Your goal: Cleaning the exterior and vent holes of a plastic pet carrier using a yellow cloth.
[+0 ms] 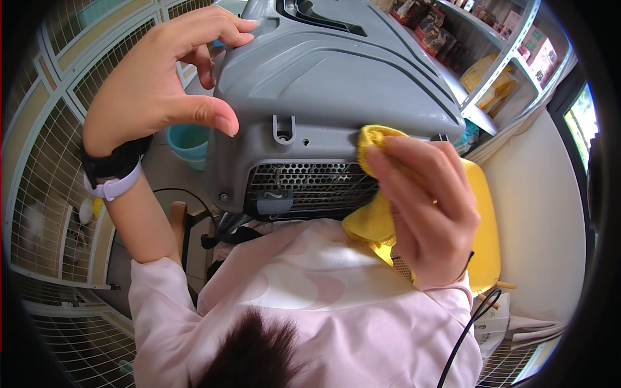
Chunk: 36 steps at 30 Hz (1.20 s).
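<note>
A grey plastic pet carrier stands before me, its metal grille facing my body. My right hand pinches a yellow cloth, pressing one bunched end against the front edge above the grille while the rest hangs down. At the carrier's left side, my left hand has its fingers spread. Its fingertips meet the upper left edge, and the thumb lies over the front left corner; whether the thumb touches is unclear. A screw shows low on that corner.
Wire-mesh cages line the left. A light-blue bucket stands on the floor behind the carrier's left side. To the right are a yellow chair and a metal shelf with packaged goods. A black cable hangs near my right arm.
</note>
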### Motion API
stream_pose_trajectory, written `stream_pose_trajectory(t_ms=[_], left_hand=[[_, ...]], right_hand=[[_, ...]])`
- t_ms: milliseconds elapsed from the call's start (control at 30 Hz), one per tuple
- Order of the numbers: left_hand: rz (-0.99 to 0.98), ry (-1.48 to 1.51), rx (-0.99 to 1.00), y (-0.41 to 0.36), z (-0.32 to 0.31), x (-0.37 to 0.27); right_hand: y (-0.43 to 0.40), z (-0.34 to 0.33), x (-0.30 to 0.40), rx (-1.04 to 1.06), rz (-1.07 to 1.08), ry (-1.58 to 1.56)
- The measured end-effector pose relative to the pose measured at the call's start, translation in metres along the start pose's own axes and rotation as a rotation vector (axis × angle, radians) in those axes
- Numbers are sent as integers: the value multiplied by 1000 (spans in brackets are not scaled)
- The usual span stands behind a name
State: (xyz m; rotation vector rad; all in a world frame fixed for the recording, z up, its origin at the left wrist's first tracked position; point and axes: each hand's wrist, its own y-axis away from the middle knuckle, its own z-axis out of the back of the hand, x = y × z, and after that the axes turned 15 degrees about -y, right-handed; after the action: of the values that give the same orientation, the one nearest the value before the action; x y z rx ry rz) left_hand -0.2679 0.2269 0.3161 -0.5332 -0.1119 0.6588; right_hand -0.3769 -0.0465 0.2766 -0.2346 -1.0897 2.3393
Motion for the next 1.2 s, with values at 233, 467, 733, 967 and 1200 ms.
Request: stream_pose_trajectory(t_ms=[233,467,733,967,1200], left_hand=[[-10,78,-8,-1,0,2],[-19,26,9,-9,0,-5],[-54,6,6,-7,5,-6],[-103,5,17,-8,4,4],[-38,11,38,-7,4,4]], right_hand=[[-15,-39,1,-57,273,9],[-7,-14,0,-26,36,98],[7,20,3,-28,-226,229],[-1,2,-5,-53,-104,-15],[-17,-29,1,-60,84,-63]])
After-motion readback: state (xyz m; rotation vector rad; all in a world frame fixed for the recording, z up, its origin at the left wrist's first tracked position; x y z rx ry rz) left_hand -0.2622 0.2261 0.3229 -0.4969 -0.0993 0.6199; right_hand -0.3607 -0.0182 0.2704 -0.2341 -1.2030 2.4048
